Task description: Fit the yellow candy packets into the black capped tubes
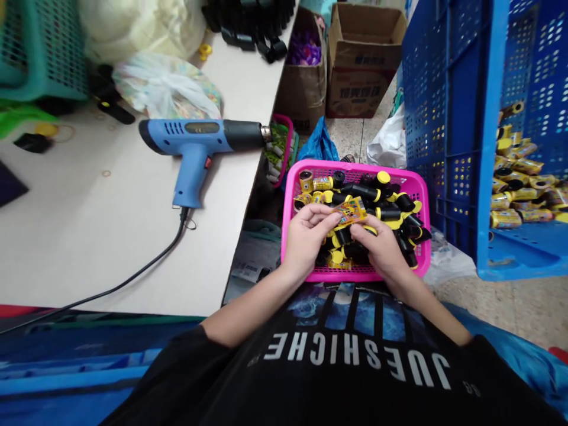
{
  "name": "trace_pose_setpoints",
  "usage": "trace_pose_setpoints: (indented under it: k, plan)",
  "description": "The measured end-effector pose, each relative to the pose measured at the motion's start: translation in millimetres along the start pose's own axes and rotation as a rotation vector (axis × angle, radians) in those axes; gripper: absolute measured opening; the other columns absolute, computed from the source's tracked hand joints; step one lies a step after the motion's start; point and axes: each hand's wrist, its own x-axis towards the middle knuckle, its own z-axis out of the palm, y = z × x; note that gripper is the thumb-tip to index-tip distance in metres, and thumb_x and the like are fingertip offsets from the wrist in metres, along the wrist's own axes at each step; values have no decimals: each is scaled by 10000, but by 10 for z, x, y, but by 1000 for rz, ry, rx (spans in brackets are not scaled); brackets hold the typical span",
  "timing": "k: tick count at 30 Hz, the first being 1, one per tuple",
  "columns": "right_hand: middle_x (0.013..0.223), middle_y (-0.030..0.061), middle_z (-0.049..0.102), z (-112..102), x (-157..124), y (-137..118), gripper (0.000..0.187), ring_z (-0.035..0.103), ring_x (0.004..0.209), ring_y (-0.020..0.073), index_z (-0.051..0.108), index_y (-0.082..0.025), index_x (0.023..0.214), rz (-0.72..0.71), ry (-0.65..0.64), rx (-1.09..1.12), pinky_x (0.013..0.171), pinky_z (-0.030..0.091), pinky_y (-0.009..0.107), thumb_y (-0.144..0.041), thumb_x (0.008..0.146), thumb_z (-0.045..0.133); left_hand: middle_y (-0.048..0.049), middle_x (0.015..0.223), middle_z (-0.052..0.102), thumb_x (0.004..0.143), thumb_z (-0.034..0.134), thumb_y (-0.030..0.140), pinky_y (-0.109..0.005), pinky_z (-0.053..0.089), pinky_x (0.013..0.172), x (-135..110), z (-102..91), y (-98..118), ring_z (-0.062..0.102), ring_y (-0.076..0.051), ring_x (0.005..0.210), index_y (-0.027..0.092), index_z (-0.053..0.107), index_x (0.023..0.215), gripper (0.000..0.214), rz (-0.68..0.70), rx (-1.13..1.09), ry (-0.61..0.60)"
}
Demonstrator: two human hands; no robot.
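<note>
Between my hands is a flat, printed yellow plastic sleeve (352, 210), held above a pink basket (357, 167). My left hand (311, 229) pinches its left end between thumb and fingers. At the lower right edge, my right hand (377, 239) grips it the same way. Under the hands, the basket is filled with black plastic tubes (361, 190) with yellow caps. A few of the tubes (322, 183) at its left end wear printed yellow wraps.
On the white table (89, 236) to the left lies a blue heat gun (190, 148) with its cord trailing. A blue crate (483, 177) on the right holds wrapped yellow tubes (523, 183). Cardboard boxes (364, 59) stand on the floor ahead.
</note>
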Motion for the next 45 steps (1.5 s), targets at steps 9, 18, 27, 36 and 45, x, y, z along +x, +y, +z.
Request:
trace_pose_setpoints:
  k: [9, 18, 27, 36, 45]
  plan:
    - [704, -29, 590, -198, 83, -323, 175, 547, 700, 147, 577, -213, 726, -256, -166, -543, 708, 409, 278, -299, 865, 639, 11, 827, 728, 702, 924, 368, -224, 513, 710, 85, -109, 154, 659, -103, 710, 194, 635, 1171, 577, -77, -29, -256]
    - [807, 7, 687, -164, 165, -197, 262, 628, 761, 177, 648, -220, 841, -335, -188, -679, 737, 449, 291, -403, 999, 548, 20, 797, 689, 666, 943, 368, -203, 493, 687, 85, -90, 129, 627, -72, 679, 173, 665, 1246, 672, -44, 35, -191]
    - [868, 21, 609, -216, 210, -144, 237, 574, 823, 202, 613, -254, 897, -270, -96, -64, 736, 482, 309, -487, 921, 581, -55, 937, 827, 780, 841, 416, -344, 615, 851, 91, -119, 168, 763, -209, 846, 223, 849, 928, 244, 89, 309, -45]
    - [1146, 37, 711, -278, 134, -233, 337, 682, 1014, 196, 698, -287, 1093, -169, -65, 125, 952, 565, 353, -429, 811, 815, -70, 999, 835, 835, 796, 467, -351, 619, 925, 77, -129, 149, 791, -240, 960, 200, 851, 955, 298, 161, 359, 0]
    - [948, 31, 777, -266, 132, -222, 342, 725, 853, 204, 778, -279, 1026, -162, -72, -64, 796, 618, 351, -502, 775, 841, -58, 1021, 832, 858, 783, 469, -347, 619, 942, 39, -164, 195, 794, -237, 975, 229, 851, 976, 276, 261, 394, 13]
